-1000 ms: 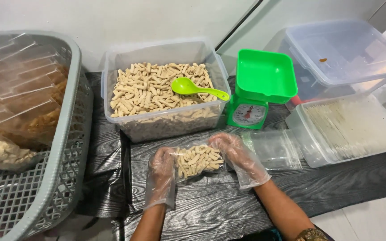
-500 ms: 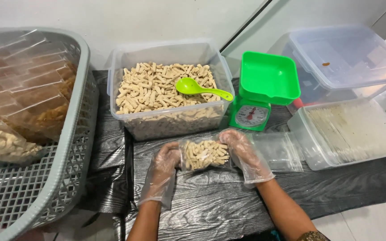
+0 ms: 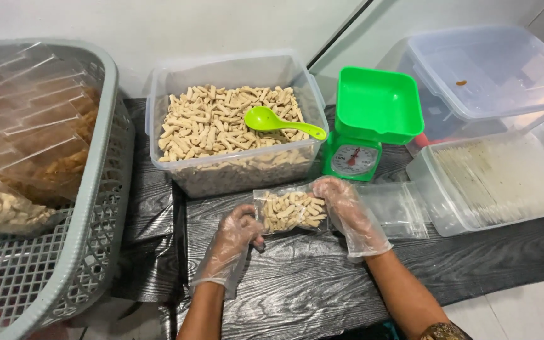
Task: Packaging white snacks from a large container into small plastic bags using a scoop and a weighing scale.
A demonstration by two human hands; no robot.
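Gloved hands point(image 3: 291, 220) on crinkly snack bag point(image 3: 289, 211)

The one camera sits on my head and looks steeply down and forward over the dark tabletop point(image 3: 310, 296), close enough that my forearms enter from the bottom edge of the frame. It faces the pale wall point(image 3: 177, 25) along the top of the frame, with the grey basket point(image 3: 96, 208) cut off at the left edge and the clear lidded tubs point(image 3: 505, 107) reaching the right edge.
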